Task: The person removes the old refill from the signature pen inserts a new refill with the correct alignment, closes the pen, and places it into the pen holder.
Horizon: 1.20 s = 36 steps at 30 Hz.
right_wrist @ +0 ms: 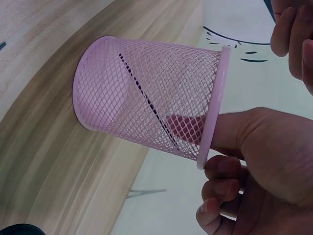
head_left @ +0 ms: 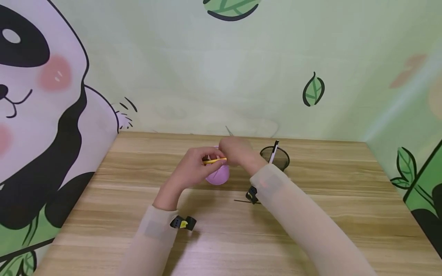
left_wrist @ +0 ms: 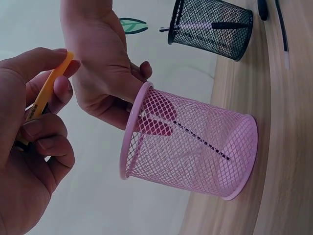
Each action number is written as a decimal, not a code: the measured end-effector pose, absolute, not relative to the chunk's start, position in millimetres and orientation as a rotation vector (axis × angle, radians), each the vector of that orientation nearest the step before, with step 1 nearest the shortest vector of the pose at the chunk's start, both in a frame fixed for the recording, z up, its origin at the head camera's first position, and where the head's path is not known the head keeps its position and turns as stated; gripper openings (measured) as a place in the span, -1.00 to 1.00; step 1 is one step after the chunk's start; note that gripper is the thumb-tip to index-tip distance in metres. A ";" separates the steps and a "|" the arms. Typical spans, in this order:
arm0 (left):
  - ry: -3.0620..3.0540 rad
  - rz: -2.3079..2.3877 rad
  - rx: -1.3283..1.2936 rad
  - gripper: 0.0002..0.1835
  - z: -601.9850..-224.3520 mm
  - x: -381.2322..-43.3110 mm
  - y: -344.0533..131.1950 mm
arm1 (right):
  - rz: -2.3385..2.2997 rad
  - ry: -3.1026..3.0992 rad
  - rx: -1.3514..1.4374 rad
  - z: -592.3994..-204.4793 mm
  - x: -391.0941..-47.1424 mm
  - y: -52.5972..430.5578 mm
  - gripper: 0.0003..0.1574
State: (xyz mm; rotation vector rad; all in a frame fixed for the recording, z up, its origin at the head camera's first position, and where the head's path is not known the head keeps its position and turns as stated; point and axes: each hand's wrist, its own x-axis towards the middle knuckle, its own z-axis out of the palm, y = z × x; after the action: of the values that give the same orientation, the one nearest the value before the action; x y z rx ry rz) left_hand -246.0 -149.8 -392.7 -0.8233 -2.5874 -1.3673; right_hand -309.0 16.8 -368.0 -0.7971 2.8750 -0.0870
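A pink mesh pen cup (head_left: 218, 178) stands upright on the wooden table, in front of both hands. My left hand (head_left: 193, 166) is just left of its rim and pinches a yellow pen (left_wrist: 41, 98) with black parts. Over the mouth of the cup is my right hand (head_left: 238, 150). Its thumb (right_wrist: 186, 128) reaches inside and shows through the mesh, with several fingers curled outside the rim. A thin dark stick (left_wrist: 200, 140) slants inside the cup; its upper end appears pinched between the right fingertips, partly veiled by the mesh.
Right of the pink cup stands a black mesh pen cup (head_left: 284, 163) with a black-and-white pen (head_left: 274, 151) leaning in it. Another thin dark stick (head_left: 241, 200) lies nearer on the table. A printed fabric wall (head_left: 172, 96) borders the table's back edge.
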 end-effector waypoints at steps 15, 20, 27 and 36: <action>-2.634 -1.308 -0.811 -0.93 -387.8 -242.4 -153.7 | 0.020 2.937 -0.712 -375.3 -312.1 8.4 -0.82; -2.634 -1.304 -0.816 -0.92 -386.8 -242.3 -154.6 | 0.039 2.940 -0.751 -376.9 -311.4 8.5 -0.85; -2.642 -1.293 -0.815 -0.92 -390.0 -243.1 -154.5 | 0.042 2.917 -0.809 -376.9 -311.7 12.5 -0.83; -2.636 -1.322 -0.807 -0.91 -393.6 -243.5 -155.9 | -0.039 2.921 -0.850 -373.5 -308.9 18.0 -0.74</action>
State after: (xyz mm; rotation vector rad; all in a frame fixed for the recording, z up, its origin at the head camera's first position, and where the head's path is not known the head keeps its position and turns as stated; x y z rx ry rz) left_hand -243.5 -155.9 -393.6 -0.8065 -2.6356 -1.3219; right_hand -308.9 18.0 -373.5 -0.8500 2.9213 -0.0387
